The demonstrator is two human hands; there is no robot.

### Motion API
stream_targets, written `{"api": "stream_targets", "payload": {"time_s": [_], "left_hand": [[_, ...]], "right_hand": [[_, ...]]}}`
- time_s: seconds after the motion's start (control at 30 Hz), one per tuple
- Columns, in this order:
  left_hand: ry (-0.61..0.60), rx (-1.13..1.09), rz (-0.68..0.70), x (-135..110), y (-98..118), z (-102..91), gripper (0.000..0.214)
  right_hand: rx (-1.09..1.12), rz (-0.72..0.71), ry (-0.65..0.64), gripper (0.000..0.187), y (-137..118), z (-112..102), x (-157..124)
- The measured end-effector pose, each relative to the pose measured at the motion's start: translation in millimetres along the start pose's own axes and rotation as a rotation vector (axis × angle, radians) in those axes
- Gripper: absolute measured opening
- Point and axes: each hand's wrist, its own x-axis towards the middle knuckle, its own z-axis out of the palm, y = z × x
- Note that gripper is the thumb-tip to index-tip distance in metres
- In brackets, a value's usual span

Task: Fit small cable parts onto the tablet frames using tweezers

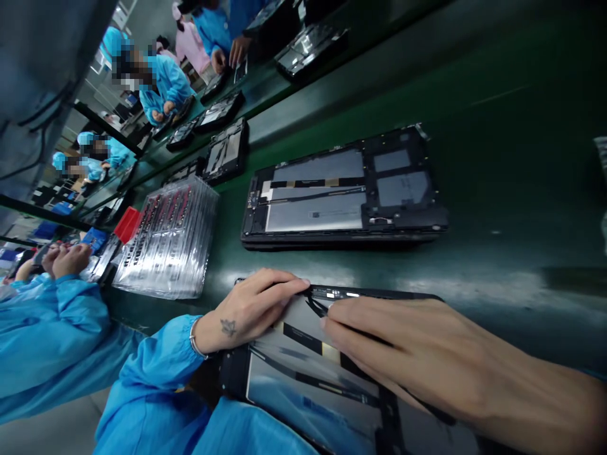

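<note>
An opened tablet-like device (308, 392) with its battery and flat cables showing lies tilted in front of me, partly under my blue sleeve. My left hand (253, 309) reaches over its far edge. Its fingers are drawn together, with the tips beside a thin black cable (314, 308); anything between them is hidden. From the right, my right hand (417, 347) bends over the same device. Its fingertips are closed together at the end of that cable and cover it. A second opened device (317, 208) rests just beyond, its inner side up.
Stacked clear plastic trays (190, 246) holding small circuit boards stand to the left, with a red bin (127, 225) behind. More opened devices (226, 151) sit along the green bench (497, 158). A co-worker's blue sleeve (61, 341) is close on the left; other people work farther back.
</note>
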Motion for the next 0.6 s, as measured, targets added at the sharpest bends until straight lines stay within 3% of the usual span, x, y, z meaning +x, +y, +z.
{"api": "stream_targets", "payload": {"time_s": [0.07, 0.2, 0.43, 0.6], "left_hand": [[-0.016, 0.023, -0.005, 0.1, 0.1, 0.6, 0.040], [-0.016, 0.089, -0.007, -0.3, 0.1, 2.7, 0.037], [-0.061, 0.166, -0.019, -0.2, 2.0, 3.4, 0.041], [-0.063, 0.197, -0.003, 0.5, 1.8, 3.4, 0.040]], "right_hand": [[-0.024, -0.034, -0.113, 0.023, 3.0, -9.9, 4.6], [-0.014, -0.009, -0.117, 0.023, -0.7, -22.5, 13.6], [0.039, 0.164, 0.087, 0.010, -6.3, -42.7, 25.9], [0.041, 0.257, 0.171, 0.012, 0.7, -48.6, 29.1]]}}
